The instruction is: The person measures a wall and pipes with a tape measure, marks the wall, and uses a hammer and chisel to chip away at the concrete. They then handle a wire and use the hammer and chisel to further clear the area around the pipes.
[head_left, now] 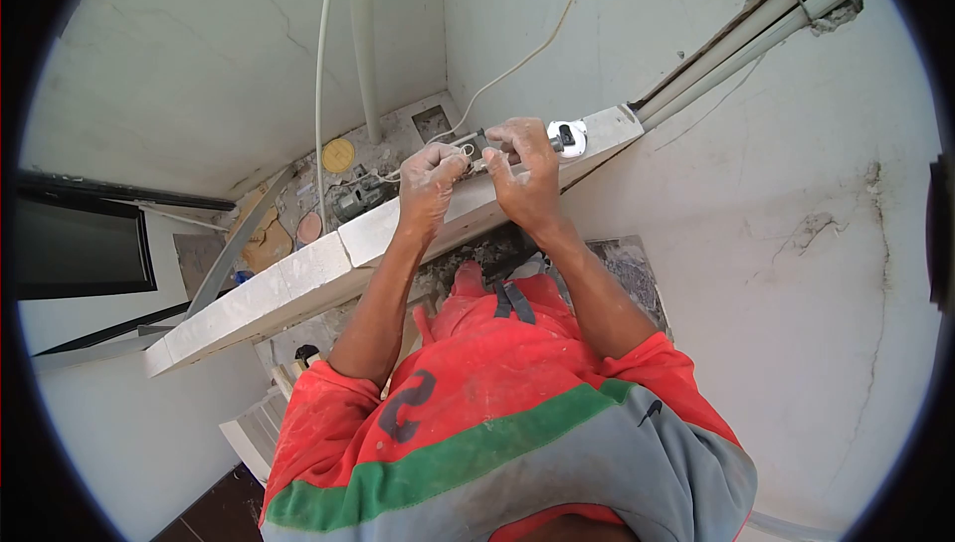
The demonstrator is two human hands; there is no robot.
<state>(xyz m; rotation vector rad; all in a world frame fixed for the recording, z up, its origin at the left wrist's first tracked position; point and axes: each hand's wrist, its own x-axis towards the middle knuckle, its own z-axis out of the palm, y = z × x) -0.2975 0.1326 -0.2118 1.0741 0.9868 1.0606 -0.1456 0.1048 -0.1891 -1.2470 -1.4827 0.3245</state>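
My left hand point(430, 184) is closed in a pinch above the low white block wall point(398, 229), with dust on its fingers. Close beside it, my right hand point(525, 179) is closed too, its fingers curled and thumb bent inward. A small loop of thin white cord point(468, 149) shows between the two hands, apparently pinched by both; the fingers hide part of it. Just right of my right hand, a round white object with a black centre point(569, 139) rests at the wall's top. A dark, dusty power tool point(360, 200) lies behind the wall, left of my left hand.
A pale cable point(542, 45) hangs toward my hands, and a white cable point(320, 75) hangs further left. Pipes point(766, 35) run in a channel cut in the right wall. Behind the block wall lie a yellow round lid point(338, 155) and a long grey strip point(239, 244).
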